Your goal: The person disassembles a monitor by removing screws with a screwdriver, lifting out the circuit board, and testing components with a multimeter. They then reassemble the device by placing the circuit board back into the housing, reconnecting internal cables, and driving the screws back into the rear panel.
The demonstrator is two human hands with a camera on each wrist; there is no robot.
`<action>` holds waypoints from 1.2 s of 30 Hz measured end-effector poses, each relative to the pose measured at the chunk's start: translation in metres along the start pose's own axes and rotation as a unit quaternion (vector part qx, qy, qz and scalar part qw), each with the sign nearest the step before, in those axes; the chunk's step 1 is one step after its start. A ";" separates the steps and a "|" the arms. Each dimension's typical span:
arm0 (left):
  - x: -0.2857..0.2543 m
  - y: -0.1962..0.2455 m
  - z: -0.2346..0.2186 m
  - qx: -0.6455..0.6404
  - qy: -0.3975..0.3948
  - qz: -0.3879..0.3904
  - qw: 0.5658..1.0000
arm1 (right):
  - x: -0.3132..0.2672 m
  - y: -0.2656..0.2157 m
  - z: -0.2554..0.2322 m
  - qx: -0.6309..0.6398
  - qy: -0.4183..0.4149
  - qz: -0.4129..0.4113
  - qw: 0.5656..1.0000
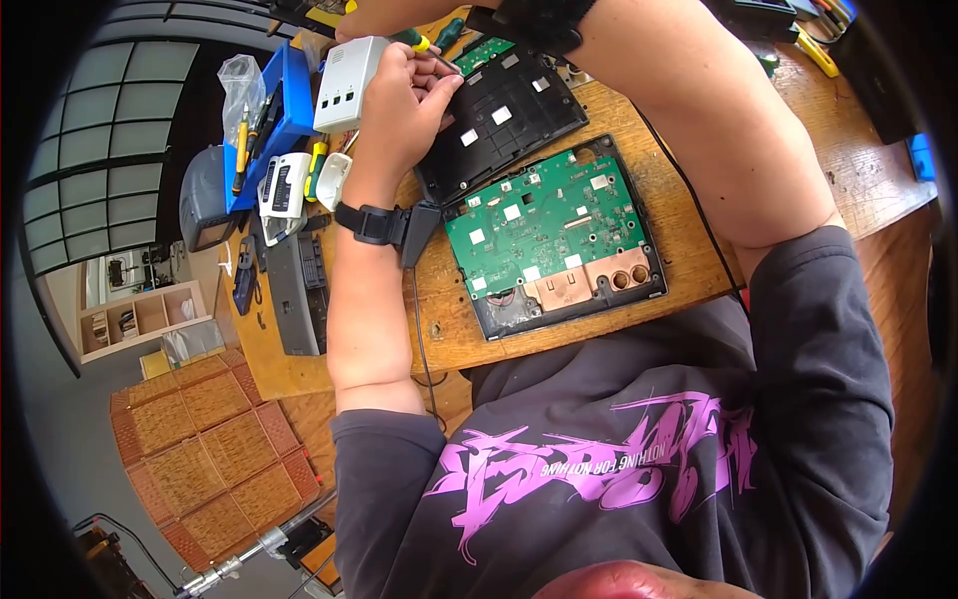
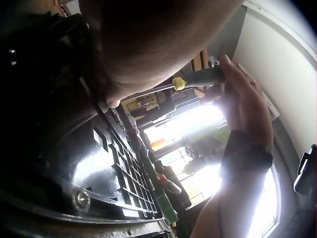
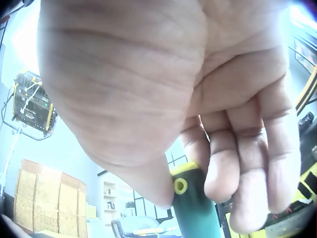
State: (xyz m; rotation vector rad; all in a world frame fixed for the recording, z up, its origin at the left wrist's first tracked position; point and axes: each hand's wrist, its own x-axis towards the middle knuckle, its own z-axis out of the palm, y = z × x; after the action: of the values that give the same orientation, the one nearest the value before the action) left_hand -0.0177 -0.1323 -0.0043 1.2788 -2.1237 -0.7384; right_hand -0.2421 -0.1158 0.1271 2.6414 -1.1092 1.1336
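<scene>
My right hand (image 1: 391, 17) grips the green and yellow handle of a screwdriver (image 2: 200, 78), its thumb and fingers around the handle in the right wrist view. The thin metal shaft slants down to my left hand (image 1: 404, 105), whose thumb and fingers pinch it near the tip. That tip is hidden among the fingertips. Under the left hand lies a black plastic cover (image 1: 514, 88) with white pads and a ribbed inner side. Nearer the body, a large green circuit board (image 1: 549, 235) sits in a black housing with a copper-coloured plate (image 1: 566, 288).
Left on the wooden table (image 1: 439, 324) are a white box (image 1: 344, 85), a blue bin (image 1: 289, 100), a white tester (image 1: 284, 190) and a black device (image 1: 296, 295). A black cable (image 1: 689, 190) runs right of the board. A yellow tool (image 1: 816, 52) lies at the upper right.
</scene>
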 end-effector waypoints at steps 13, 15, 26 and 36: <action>0.000 -0.002 0.003 -0.008 0.036 0.027 0.999 | -0.005 -0.004 0.007 -0.007 0.052 0.002 0.999; 0.000 0.001 0.002 -0.018 0.031 0.007 0.999 | 0.002 -0.006 -0.010 0.010 -0.009 0.005 1.000; 0.000 0.003 0.001 -0.021 0.022 0.016 0.999 | 0.010 0.003 -0.008 -0.033 -0.049 -0.012 0.998; 0.002 -0.001 0.000 -0.012 0.014 0.018 1.000 | 0.010 -0.003 -0.031 0.027 -0.142 0.016 0.989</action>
State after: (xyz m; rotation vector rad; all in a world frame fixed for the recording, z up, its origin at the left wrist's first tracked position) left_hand -0.0182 -0.1344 -0.0044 1.2295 -2.1032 -0.7241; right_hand -0.2539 -0.1099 0.1565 2.9054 -1.1813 0.8200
